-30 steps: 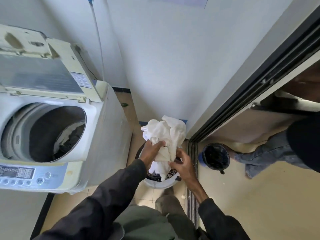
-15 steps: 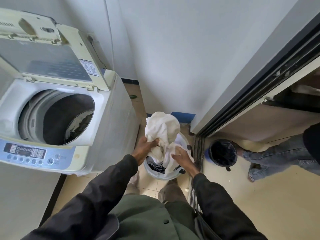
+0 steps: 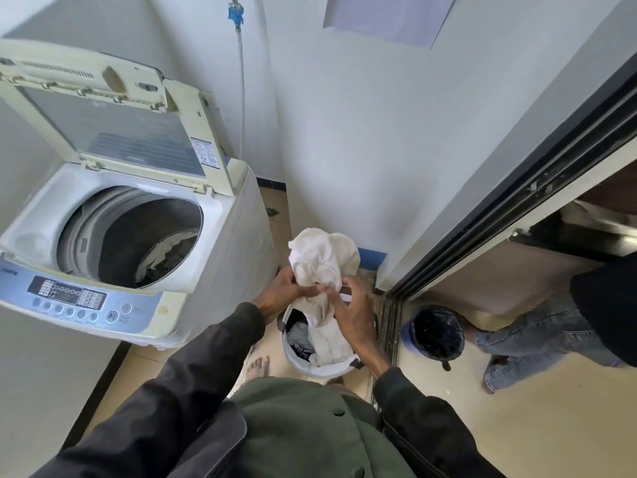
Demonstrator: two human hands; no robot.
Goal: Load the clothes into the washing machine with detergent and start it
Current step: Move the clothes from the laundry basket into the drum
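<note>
A white top-loading washing machine (image 3: 220, 257) stands at the left with its lid (image 3: 113, 129) raised; a few clothes lie in its drum (image 3: 162, 257). On the floor in front of me sits a pale round laundry basket (image 3: 293, 357) with dark and white clothes inside. Above it I hold a bunched white cloth (image 3: 324, 260). My left hand (image 3: 282, 293) grips its left side. My right hand (image 3: 351, 313) pinches its lower right part. The cloth's tail hangs down into the basket.
A black bucket (image 3: 436, 332) stands right of the basket beyond the sliding door track (image 3: 389, 326). Another person's jeans leg (image 3: 537, 339) is at the right. A white wall is straight ahead, and a hose (image 3: 241, 81) runs down it behind the machine.
The camera has tilted up and back, so more of the machine and wall shows. Both hands have lifted the white cloth a little and my right hand has moved up onto it.
</note>
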